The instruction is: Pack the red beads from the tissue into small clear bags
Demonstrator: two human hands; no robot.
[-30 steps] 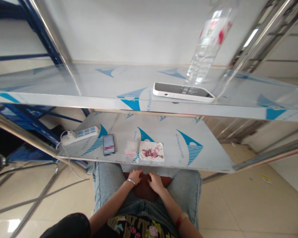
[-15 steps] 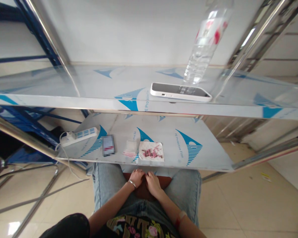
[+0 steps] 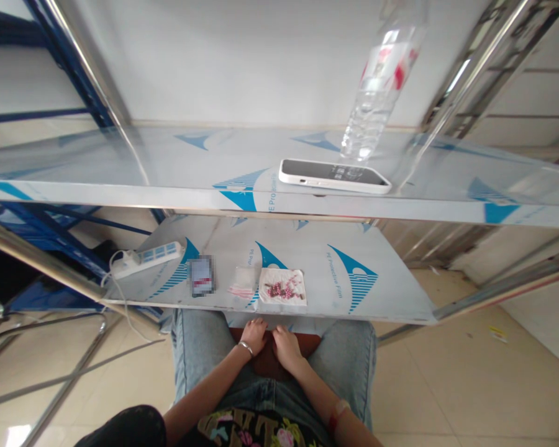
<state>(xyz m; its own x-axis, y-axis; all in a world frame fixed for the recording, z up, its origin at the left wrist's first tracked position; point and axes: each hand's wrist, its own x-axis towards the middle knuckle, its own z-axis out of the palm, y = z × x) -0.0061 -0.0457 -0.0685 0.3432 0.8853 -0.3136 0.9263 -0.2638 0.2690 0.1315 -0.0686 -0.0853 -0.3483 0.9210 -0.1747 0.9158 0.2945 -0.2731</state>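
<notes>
My left hand, with a silver bangle at the wrist, rests between my thighs, its fingers curled closed. Close beside it lies my right hand, also curled. Both are over a brown seat-like surface; whether they hold anything is hidden. Just beyond them, on the lower shelf, lies a white paper sheet with small pink and dark red beads on it. Left of the sheet is a small clear plastic bag with a pinkish edge. Further left sits a small blurred-out rectangular object.
A white power strip with a trailing cable stands at the lower shelf's left. Above, the upper shelf holds a white-cased phone and a clear plastic bottle. Metal posts and a blue frame flank the shelves.
The camera view has shifted slightly, so the bottle and phone appear a little further left and lower. Both hands stay in the same place.
</notes>
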